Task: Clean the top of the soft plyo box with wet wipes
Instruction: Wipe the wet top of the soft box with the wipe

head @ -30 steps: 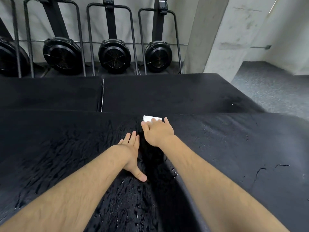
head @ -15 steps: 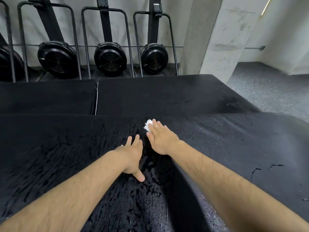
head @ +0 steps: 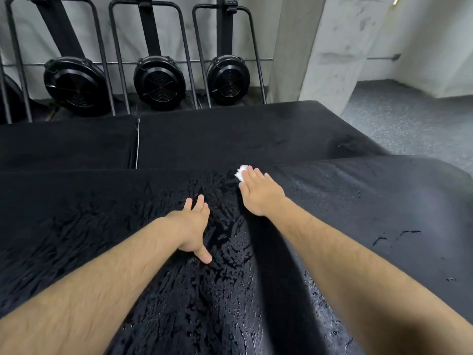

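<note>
Soft plyo box point(head: 358, 213): black top fills the lower frame, directly under both forearms. The surface is glossy and streaked wet across the centre and left; the right side is matte, with a few small cracks point(head: 396, 235) in the cover. The wet wipe point(head: 242, 172), white and bunched, sits at the far edge of the top, near the middle. The right hand point(head: 261, 196) lies flat over it, fingers straight and close together, pressing it down; only the wipe's far end shows past the fingertips. The left hand point(head: 193, 226) is palm-down on the wet patch just beside the right, nearer the body, fingers straight and together, thumb splayed out, holding nothing. Behind the box are two lower black pads point(head: 230, 134) side by side, then a row of fan flywheel machines point(head: 156, 83) against the wall. Concrete pillar point(head: 320, 47) is at back right, grey speckled floor point(head: 409, 119) beyond it.
</note>
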Demonstrator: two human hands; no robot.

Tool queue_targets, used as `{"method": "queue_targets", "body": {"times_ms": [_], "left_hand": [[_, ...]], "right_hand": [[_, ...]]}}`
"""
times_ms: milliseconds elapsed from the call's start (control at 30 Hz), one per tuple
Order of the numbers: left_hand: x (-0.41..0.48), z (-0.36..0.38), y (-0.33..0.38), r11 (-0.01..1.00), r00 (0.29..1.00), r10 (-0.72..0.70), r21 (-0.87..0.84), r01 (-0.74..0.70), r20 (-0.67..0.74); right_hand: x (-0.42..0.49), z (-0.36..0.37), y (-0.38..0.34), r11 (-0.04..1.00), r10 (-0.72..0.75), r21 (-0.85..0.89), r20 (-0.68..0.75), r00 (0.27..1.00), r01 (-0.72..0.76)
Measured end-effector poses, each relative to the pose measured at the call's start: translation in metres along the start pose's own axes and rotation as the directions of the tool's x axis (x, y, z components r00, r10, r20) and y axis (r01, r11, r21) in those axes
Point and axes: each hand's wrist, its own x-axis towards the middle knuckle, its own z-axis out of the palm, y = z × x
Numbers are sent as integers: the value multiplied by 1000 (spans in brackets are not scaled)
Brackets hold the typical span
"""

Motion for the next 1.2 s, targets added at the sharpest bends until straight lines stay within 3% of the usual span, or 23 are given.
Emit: {"method": "queue_targets", "body": {"times_ms": [67, 100, 233, 333, 400, 567, 733, 833, 933, 1000, 1100, 1200], "left_hand": [[-2, 0, 1, 1000, 1000, -6, -10, 6, -5], [-2, 1, 1, 1000, 1000, -3, -15, 3, -12], [-3, 3, -2, 999, 1000, 6, -45, -7, -25], [-2, 4, -3, 996, 1000, 8, -89, -10, -25], [-4, 5, -3, 990, 1000, 10, -144, -13, -19], [-17, 7, 1, 988, 998, -3, -153, -6, -58], [-36, 16, 32, 996, 996, 84, 45, -83, -33], [-48, 21, 39, 993, 987, 119, -32, -116, 112], [-52, 25, 34, 987, 986, 141, -90, -132, 93], [-52, 29, 34, 986, 987, 144, -95, -138, 70], [-50, 33, 34, 985, 988, 144, -107, -137, 63], [-49, 36, 30, 981, 987, 153, -125, -146, 45]], "right_hand": [[0, -4, -2, 993, 114, 25, 2, 994, -114], [-6, -3, -15, 994, 100, 42, -17, 995, -100], [-51, 16, -53, 995, -98, 14, 34, 995, 97], [-47, 11, -21, 996, 90, 22, -14, 996, -90], [-51, 6, -18, 984, 177, 29, 25, 984, -177], [-92, 17, -64, 995, -102, 19, 28, 994, 101], [-85, 5, -18, 985, 167, 38, 16, 986, -168], [-105, 12, -52, 999, 2, 49, -20, 1000, -1], [-128, 22, -52, 982, -181, -54, -32, 983, 179], [-122, 17, -36, 988, -134, -83, -29, 991, 132], [-122, 21, -46, 1000, 6, 10, -17, 1000, -6], [-147, 26, -84, 989, -53, 140, 33, 998, 48]]}}
